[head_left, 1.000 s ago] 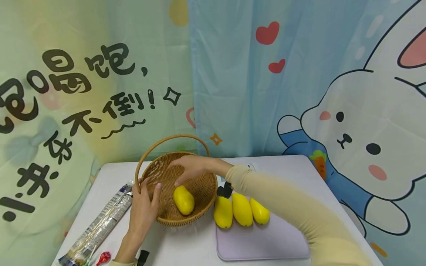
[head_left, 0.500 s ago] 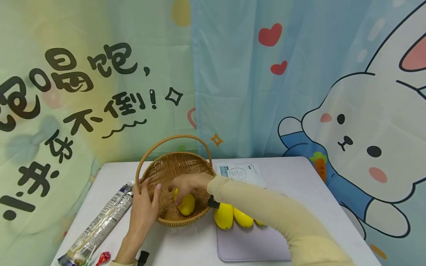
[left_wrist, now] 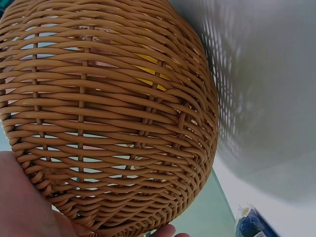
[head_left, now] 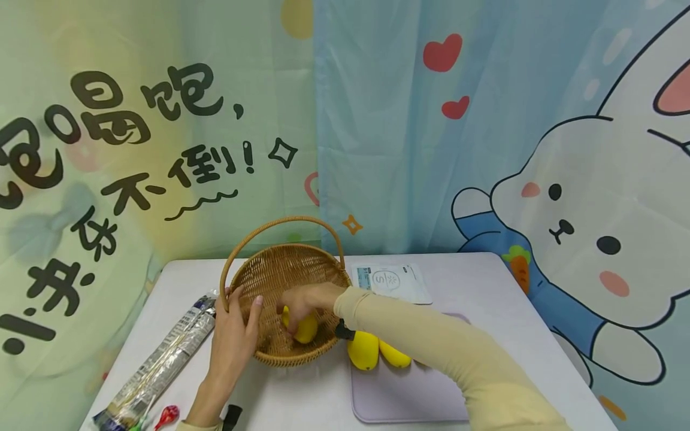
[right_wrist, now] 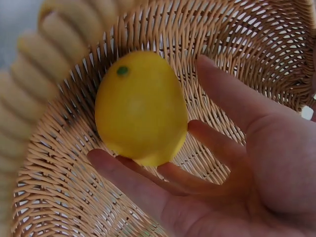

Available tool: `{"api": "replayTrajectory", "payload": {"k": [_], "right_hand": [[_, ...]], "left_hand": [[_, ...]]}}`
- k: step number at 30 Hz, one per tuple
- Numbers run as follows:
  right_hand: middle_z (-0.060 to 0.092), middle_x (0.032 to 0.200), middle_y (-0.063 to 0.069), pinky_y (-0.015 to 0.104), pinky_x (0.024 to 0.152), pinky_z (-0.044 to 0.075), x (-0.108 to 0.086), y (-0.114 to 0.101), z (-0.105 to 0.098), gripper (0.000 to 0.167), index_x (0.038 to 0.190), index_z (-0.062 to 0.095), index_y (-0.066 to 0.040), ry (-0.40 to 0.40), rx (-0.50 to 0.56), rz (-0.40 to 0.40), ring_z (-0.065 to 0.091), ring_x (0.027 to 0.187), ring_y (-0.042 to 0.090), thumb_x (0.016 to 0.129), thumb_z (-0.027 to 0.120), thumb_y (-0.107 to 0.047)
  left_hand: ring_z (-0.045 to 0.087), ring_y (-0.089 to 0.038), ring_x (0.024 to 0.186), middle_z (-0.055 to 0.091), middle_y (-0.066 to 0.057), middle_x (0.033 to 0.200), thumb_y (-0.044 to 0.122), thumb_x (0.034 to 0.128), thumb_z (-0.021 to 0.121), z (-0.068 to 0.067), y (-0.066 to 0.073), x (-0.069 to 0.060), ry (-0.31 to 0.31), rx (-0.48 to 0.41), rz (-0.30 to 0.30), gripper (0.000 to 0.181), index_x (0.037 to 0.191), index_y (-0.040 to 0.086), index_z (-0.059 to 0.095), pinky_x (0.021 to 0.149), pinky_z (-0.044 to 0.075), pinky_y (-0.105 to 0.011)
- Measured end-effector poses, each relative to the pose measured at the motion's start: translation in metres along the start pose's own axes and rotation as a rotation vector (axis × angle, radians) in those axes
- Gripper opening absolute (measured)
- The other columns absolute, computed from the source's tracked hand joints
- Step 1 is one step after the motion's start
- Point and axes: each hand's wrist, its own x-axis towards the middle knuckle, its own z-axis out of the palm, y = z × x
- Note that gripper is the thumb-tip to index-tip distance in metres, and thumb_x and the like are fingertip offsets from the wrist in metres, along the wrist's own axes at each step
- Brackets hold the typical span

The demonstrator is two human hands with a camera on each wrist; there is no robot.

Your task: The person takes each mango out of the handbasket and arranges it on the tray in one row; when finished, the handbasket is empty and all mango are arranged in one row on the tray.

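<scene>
A wicker basket (head_left: 291,361) with a tall hoop handle stands tilted towards me on the white table. My left hand (head_left: 232,335) grips the basket's left rim, thumb inside and fingers behind; in the left wrist view the woven wall (left_wrist: 108,108) hides most of that hand. Inside lies a smooth yellow fruit (right_wrist: 140,108), narrowing to one end, with a green spot. My right hand (head_left: 307,301) reaches in over it. In the right wrist view its outstretched fingers meet the fruit's edge, while the thumb (right_wrist: 224,89) stays apart from it.
Right of the basket, more yellow fruits (head_left: 363,351) lie on a pale purple tray (head_left: 404,398), partly hidden by my right sleeve. Behind is a white packet (head_left: 396,281). Long silver foil packs (head_left: 169,356) and a red-wrapped lollipop (head_left: 169,414) lie on the left.
The right hand has come down from above the basket's inside to the yellow fruit. The fruit has shifted very slightly right. My left hand has kept its place on the rim.
</scene>
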Motion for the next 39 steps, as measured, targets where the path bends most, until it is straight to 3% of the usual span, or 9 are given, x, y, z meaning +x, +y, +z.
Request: {"api": "replayTrajectory", "payload": {"k": [4,10,16,18,25,39], "right_hand": [[0.059,0.142,0.002,0.038,0.102,0.052,0.001,0.000,0.003,0.066,0.142,0.058,-0.018,0.006,-0.017,0.026,0.057,0.128,0.020,0.083,0.084,-0.030],[0.054,0.148,0.005,0.036,0.081,0.061,0.002,0.001,0.005,0.070,0.145,0.055,-0.019,-0.007,0.031,0.045,0.063,0.113,0.021,0.082,0.086,-0.019],[0.055,0.146,0.005,0.033,0.077,0.061,0.001,0.004,0.004,0.070,0.145,0.055,-0.020,-0.001,0.025,0.038,0.063,0.107,0.018,0.083,0.086,-0.020],[0.056,0.144,0.004,0.033,0.078,0.061,0.001,0.005,0.003,0.070,0.145,0.056,-0.020,0.009,0.010,0.032,0.062,0.108,0.018,0.082,0.086,-0.022],[0.054,0.149,0.002,0.032,0.107,0.048,-0.006,0.010,-0.011,0.071,0.147,0.054,-0.020,0.053,-0.102,-0.040,0.052,0.134,0.017,0.084,0.085,-0.029],[0.049,0.155,0.003,0.040,0.119,0.038,-0.044,0.020,-0.034,0.072,0.151,0.049,-0.020,0.121,-0.039,-0.131,0.040,0.147,0.024,0.088,0.081,-0.029]], "left_hand": [[0.040,-0.053,0.138,0.025,-0.032,0.158,0.053,0.1059,0.042,0.000,0.000,0.000,0.000,0.000,0.001,0.069,0.153,0.003,0.038,0.103,0.043,-0.067],[0.040,-0.053,0.138,0.025,-0.032,0.158,0.052,0.1060,0.042,-0.001,0.001,0.000,-0.004,-0.002,-0.002,0.069,0.154,0.003,0.038,0.103,0.043,-0.068],[0.039,-0.053,0.139,0.022,-0.031,0.160,0.053,0.1059,0.042,-0.002,0.002,0.000,-0.022,-0.010,-0.012,0.070,0.154,0.003,0.037,0.104,0.043,-0.068],[0.038,-0.053,0.140,0.021,-0.031,0.161,0.053,0.1060,0.041,-0.002,0.002,0.000,-0.028,-0.012,-0.015,0.070,0.154,0.003,0.037,0.104,0.043,-0.068],[0.040,-0.053,0.138,0.023,-0.032,0.159,0.054,0.1059,0.041,-0.002,0.003,0.001,-0.030,-0.015,-0.012,0.070,0.154,0.003,0.037,0.105,0.043,-0.067],[0.040,-0.053,0.138,0.023,-0.033,0.159,0.053,0.1060,0.041,-0.002,0.003,0.000,-0.017,0.006,0.008,0.071,0.154,0.002,0.036,0.104,0.043,-0.068]]}}
